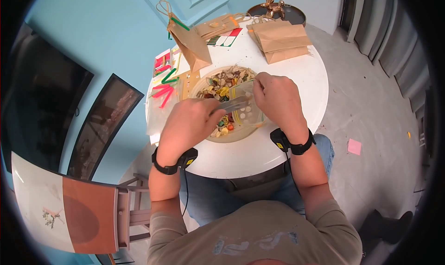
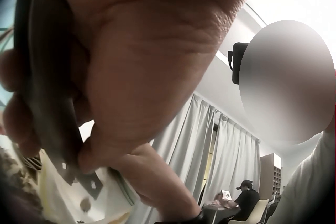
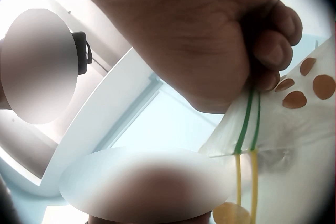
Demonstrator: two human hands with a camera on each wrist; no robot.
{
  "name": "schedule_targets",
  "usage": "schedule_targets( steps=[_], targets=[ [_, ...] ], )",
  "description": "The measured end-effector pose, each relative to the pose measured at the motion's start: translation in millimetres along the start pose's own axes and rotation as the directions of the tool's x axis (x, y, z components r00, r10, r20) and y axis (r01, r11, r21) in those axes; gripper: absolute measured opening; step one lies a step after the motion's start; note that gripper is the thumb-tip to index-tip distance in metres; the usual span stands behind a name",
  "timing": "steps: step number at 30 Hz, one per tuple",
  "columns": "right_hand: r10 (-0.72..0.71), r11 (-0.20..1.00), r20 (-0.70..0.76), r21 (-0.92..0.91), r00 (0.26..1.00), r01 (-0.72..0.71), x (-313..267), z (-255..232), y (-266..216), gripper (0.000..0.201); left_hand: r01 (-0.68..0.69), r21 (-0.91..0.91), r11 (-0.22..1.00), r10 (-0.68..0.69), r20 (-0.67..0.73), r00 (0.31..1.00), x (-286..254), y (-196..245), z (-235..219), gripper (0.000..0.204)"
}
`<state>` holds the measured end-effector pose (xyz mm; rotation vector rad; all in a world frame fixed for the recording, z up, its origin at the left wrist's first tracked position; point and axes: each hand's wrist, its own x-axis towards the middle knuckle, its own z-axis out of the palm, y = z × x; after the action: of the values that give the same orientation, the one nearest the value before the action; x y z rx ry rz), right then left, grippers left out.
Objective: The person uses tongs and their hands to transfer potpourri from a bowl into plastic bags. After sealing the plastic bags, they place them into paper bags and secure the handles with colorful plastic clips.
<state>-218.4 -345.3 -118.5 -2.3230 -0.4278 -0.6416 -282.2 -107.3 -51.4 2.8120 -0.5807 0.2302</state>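
White table (image 1: 306,75), paper bags (image 1: 280,39) atop.

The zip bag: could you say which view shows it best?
The head view: nearly the whole bag shows, over the bowl. The right wrist shows its strips closer, but cropped; the left wrist, only part.

Head view's bright, fisheye-bent, black at the corners, faint glare on my tabletop (image 1: 303,82). Wrist views: blown highlights, my left hand (image 2: 142,61) and right hand (image 3: 210,45) shadowed, oval blur patches.
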Motion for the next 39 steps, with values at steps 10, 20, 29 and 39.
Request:
schedule_targets(
  steps=[10, 20, 29, 39],
  targets=[
    [0.012, 1.000, -0.061, 0.012, 0.998, -0.012, 0.4, -12.4, 5.4, 0.022, 0.275, -0.024, 0.961, -0.272, 0.084, 0.959, -31.0, -32.4, -13.0, 0.031],
    [0.000, 1.000, -0.043, 0.007, 0.999, 0.000, -2.3, -10.5, -2.4, 0.022, 0.445, 0.002, 0.895, -0.439, 0.166, 0.883, -80.5, -103.3, 16.4, 0.041],
    [-0.007, 1.000, -0.036, 0.003, 0.999, 0.007, -1.9, -8.6, -4.4, 0.022, 0.401, -0.015, 0.916, -0.398, 0.102, 0.912, -76.5, -104.8, 45.3, 0.034],
    [-0.010, 1.000, -0.039, 0.003, 0.999, 0.010, -1.4, -8.4, -5.0, 0.022, 0.382, 0.027, 0.924, -0.383, 0.080, 0.920, -74.5, -98.4, 45.2, 0.028]
  ],
)
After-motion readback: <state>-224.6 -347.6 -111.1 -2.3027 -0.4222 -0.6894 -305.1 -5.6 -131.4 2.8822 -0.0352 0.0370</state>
